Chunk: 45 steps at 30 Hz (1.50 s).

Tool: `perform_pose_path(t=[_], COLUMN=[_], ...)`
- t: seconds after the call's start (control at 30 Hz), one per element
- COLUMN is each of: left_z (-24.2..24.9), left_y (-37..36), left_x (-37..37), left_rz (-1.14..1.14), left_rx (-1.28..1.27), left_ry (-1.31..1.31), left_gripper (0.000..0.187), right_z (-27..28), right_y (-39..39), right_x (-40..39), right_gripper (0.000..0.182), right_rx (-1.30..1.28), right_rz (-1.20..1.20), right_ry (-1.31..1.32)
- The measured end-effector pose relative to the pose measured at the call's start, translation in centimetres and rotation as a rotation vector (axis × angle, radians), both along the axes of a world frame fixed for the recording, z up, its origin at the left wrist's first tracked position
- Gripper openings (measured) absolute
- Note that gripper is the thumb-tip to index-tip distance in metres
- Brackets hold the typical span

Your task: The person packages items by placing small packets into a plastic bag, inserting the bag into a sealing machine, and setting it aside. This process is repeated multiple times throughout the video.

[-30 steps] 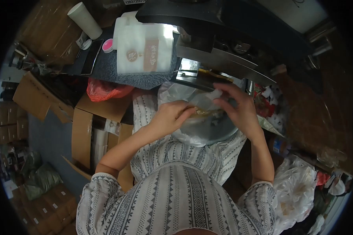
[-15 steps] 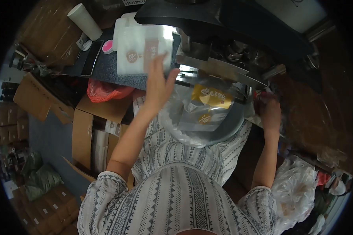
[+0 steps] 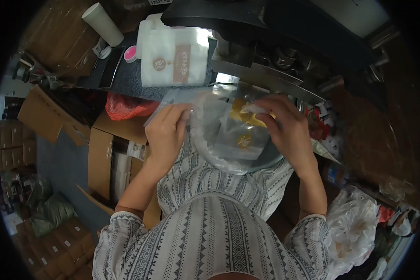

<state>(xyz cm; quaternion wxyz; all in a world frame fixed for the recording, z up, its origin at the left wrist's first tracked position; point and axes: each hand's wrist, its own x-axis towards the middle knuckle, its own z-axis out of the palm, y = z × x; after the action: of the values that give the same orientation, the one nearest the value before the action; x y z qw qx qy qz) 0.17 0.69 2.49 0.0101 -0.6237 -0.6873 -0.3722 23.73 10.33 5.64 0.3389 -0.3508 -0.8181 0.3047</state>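
My left hand [image 3: 165,133] pinches the edge of a clear plastic bag [image 3: 184,95], its fingers pressed together, left of the basin. My right hand [image 3: 289,128] is closed with thumb and fingers around a small white item [image 3: 252,109], whose kind I cannot make out. Below it, a clear bag with yellow print [image 3: 244,140] lies over a round basin [image 3: 270,151] lined with thin plastic. The basin rests on my lap, under the front of a dark machine [image 3: 247,56] with metal parts.
A stack of printed white bags [image 3: 172,56] lies on the dark table mat, beside a pink-lidded pot [image 3: 130,53], a phone [image 3: 111,67] and a white cup [image 3: 101,24]. A red plastic bag [image 3: 128,107] and open cartons [image 3: 99,158] are at left. Red items [image 3: 318,123] sit at right.
My left hand has left the printed white bags and come down with a clear bag. My right hand has moved left from the red items to above the basin, holding something white.
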Motion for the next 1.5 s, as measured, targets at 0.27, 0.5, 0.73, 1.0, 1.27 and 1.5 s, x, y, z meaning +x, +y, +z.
perform_pose_path(t=[0.27,0.5,0.73,1.0,1.27,1.5], left_z=[-2.1,-4.6,-4.4,-8.7,-5.2,-2.3], left_y=[1.0,7.4,7.3,3.5,0.7,-1.0], left_x=[3.4,5.8,2.1,-2.9,-1.6,1.6], left_rz=[-0.409,-0.326,-0.162,0.058,0.008,-0.221], left_rx=[-0.308,-0.684,-0.25,-0.09,-0.034,0.057], left_ry=[-0.282,-1.263,-0.481,0.209,0.07,-0.019], left_gripper=[0.013,0.031,0.037,0.058,0.017,0.009], right_z=[-0.5,0.2,-8.8,-6.9,-3.5,0.7], right_y=[0.4,-0.2,5.5,4.6,1.3,-1.9], right_x=[0.5,5.3,12.9,13.0,7.7,-1.3], right_gripper=[0.028,0.034,0.044,0.031,0.03,0.022], right_rx=[-0.212,-0.16,0.142,-0.087,-0.201,0.095], right_rz=[0.135,-0.261,-0.608,-0.547,-0.137,0.124], right_ry=[-0.074,-0.232,-0.669,-0.574,-0.12,-0.233])
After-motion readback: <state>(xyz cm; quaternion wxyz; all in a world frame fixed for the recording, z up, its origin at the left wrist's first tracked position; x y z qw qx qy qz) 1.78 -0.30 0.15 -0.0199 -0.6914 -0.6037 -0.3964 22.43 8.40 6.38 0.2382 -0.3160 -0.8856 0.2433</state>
